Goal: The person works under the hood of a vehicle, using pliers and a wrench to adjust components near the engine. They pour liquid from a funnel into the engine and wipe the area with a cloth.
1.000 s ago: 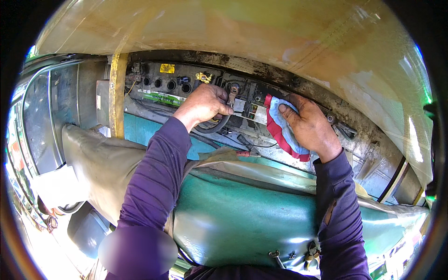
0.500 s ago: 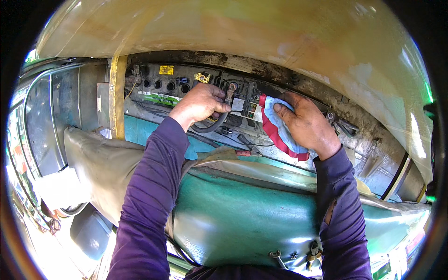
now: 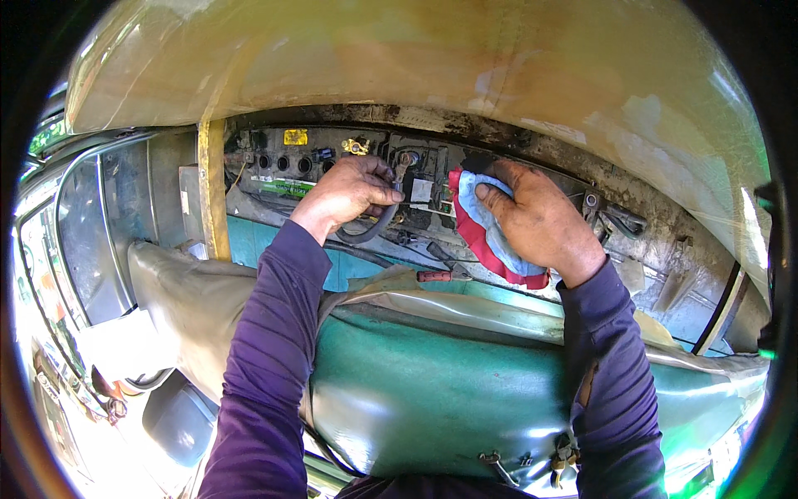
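My left hand (image 3: 349, 198) is closed around a thick black battery cable (image 3: 372, 229), its fingers just below the metal terminal end (image 3: 405, 162). The cable loops down beneath that hand. In my right hand (image 3: 544, 223) is a bunched blue and red cloth (image 3: 477, 204), pinched under the thumb, a short way right of the cable. Behind both hands lie two dark, dirty batteries; the left battery (image 3: 253, 141) has round filler holes and a brass-coloured terminal clamp (image 3: 356, 146) near its right end. My hands partly cover the right battery (image 3: 434, 156).
A green padded surface (image 3: 432, 391) lies in front, with a beige cover (image 3: 179, 291) at left. A yellow post (image 3: 214, 187) stands left of the batteries. A wrench (image 3: 499, 467) and pliers (image 3: 564, 460) lie at the near edge. A tan panel (image 3: 416, 58) hangs overhead.
My right hand and the cloth have shifted slightly left, nearer the cable. My left hand keeps its hold on the cable. The whole view has tilted a little.
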### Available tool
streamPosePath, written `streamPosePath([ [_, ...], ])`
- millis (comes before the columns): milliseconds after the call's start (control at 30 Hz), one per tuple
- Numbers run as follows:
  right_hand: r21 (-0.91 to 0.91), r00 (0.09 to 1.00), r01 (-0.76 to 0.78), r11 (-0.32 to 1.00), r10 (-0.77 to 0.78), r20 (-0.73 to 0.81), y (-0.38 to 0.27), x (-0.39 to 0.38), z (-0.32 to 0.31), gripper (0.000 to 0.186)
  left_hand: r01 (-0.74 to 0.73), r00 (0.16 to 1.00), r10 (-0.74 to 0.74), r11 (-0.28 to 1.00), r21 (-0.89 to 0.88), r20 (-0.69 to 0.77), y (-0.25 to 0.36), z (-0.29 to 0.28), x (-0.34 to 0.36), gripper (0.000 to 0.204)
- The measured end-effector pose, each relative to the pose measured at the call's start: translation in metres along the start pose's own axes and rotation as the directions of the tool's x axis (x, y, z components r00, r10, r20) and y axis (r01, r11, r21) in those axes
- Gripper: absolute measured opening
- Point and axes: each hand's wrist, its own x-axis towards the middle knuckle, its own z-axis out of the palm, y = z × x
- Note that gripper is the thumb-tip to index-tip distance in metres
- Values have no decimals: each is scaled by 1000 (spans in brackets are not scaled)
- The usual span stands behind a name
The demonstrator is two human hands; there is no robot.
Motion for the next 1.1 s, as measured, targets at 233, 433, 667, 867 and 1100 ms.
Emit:
streamPosePath([
  [233, -16, 1000, 2, 1000, -2, 3, 0, 1, 0, 41, 86, 994, -93, 989, -118, -54, 3, 9, -5, 39],
  [433, 25, 1000, -6, 1000, 6, 19, -2, 0, 0, 40, 18, 999, -13, 994, 112, -43, 3, 9, -3, 35],
  [667, -8, 1000, 12, 1000, -12, 19, -3, 0, 0, 38, -128, 969, 208, 885, 448, -135, 7, 20, -1, 31],
  [867, 6, 999, -10, 1000, 9, 40, -1, 0, 0, 41, -128, 968, 229, 804, 580, -103, 10, 25, -4, 30],
  [1100, -66, 1000, 5, 998, -5, -12, 5, 1, 2, 46, -138, 983, 177, 868, 476, -39, 7, 15, 2, 31],
])
